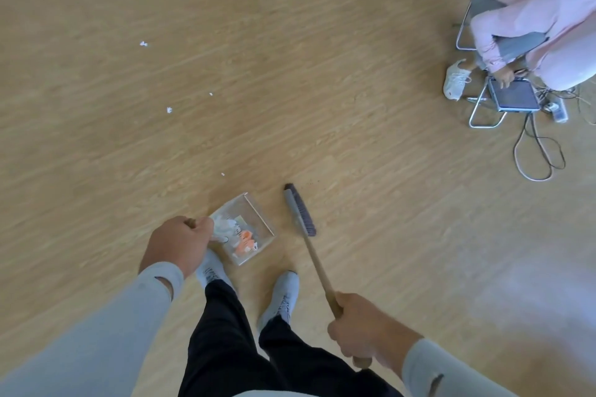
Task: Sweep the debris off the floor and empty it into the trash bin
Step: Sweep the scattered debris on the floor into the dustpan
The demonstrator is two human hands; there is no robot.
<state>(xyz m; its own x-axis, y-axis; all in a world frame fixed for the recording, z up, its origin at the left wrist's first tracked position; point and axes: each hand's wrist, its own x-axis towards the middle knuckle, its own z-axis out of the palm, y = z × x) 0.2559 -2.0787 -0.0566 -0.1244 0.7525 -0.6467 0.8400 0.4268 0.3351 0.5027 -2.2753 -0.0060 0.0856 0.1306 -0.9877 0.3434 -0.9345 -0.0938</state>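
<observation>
White scraps (169, 110) lie scattered on the wooden floor (354, 42) at left. The left hand (179, 243) grips the handle of a clear dustpan (258, 219) holding white and orange debris (240, 237). The right hand (361, 329) grips the broom (301, 216), bristles just beside the dustpan. A seated person (532, 10) is far right.

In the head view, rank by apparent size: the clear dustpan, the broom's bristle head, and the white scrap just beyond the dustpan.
1. Clear plastic dustpan, holding white and orange scraps.
2. Grey broom bristle head, narrower.
3. White paper scrap, a tiny speck.
</observation>
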